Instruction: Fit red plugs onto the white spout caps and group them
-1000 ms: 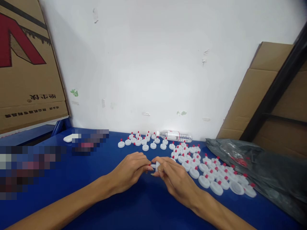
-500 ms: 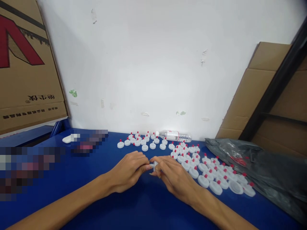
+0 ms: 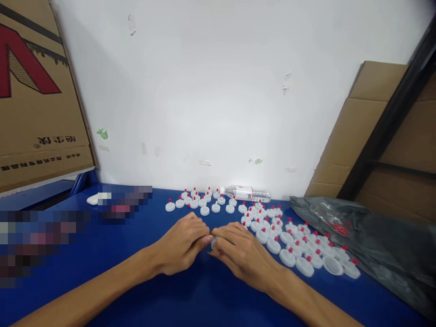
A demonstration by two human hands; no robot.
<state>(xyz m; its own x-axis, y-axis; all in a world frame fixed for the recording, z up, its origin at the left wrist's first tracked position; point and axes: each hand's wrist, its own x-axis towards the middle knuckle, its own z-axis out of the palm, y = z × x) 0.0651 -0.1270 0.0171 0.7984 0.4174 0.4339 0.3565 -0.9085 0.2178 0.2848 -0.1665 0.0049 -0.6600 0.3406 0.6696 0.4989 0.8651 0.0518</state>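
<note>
My right hand (image 3: 243, 247) is closed around a white plastic bottle cap (image 3: 214, 243), of which only a pale edge shows between the fingers. My left hand (image 3: 185, 243) pinches thumb against forefinger at the cap's left side, where its spout end is hidden; whatever sits in that pinch is too small to make out. Both hands meet low over the blue table (image 3: 136, 290). Behind and to the right stand several white spout caps (image 3: 273, 245) with red tips. One cap (image 3: 215, 207) at the back shows a bare spout.
A clear plastic bottle (image 3: 248, 193) lies along the wall. At the right is a dark grey plastic bag (image 3: 384, 240) with small red pieces (image 3: 339, 228) on it. A printed carton (image 3: 44, 113) stands left, near a white object (image 3: 92, 200) and blurred-out items. Cardboard (image 3: 354, 122) leans right.
My hands have drawn closer around the cap, and its spout, visible before between the fingers, is now covered. The view has shifted slightly; the caps on the table stay put.
</note>
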